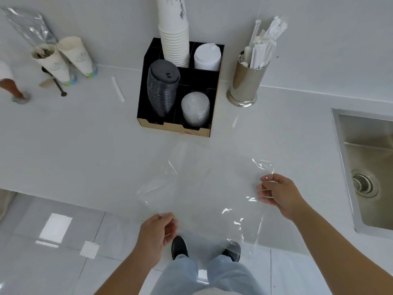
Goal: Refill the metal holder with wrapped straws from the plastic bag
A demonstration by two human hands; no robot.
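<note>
Desk: white desk [85,150] against a white wall, its near edge over a glossy tiled floor [53,262].
Bag: clear plastic bag [204,194] held spread over the desk edge; it looks empty, no straws show inside it.
Left hand: left hand [157,233], fingers pinched together on the bag's near corner.
Right hand: right hand [276,194], fingers clamped on the bag's right edge.
Holder: metal holder [244,81] upright at the back right, near the wall, well apart from the bag.
Straws: wrapped straws [263,45] stand in the holder, leaning right and fanned above its rim.
Stage: refill looks about done, judging by the empty bag.
Stray: one straw [118,92] lies loose on the desk, left of the organizer; a possible miss.
Risk: the slack film could drift and snag the leaning straws or tip the holder if swung near; a slip of either pinch would drop the bag to the floor.
Organizer: black organizer [180,86] just left of the holder, with cups and lids; it stands between the stray straw and the holder.
Sink: steel sink [365,167] at far right.
Cups: two paper cups [63,58] at back left.
</note>
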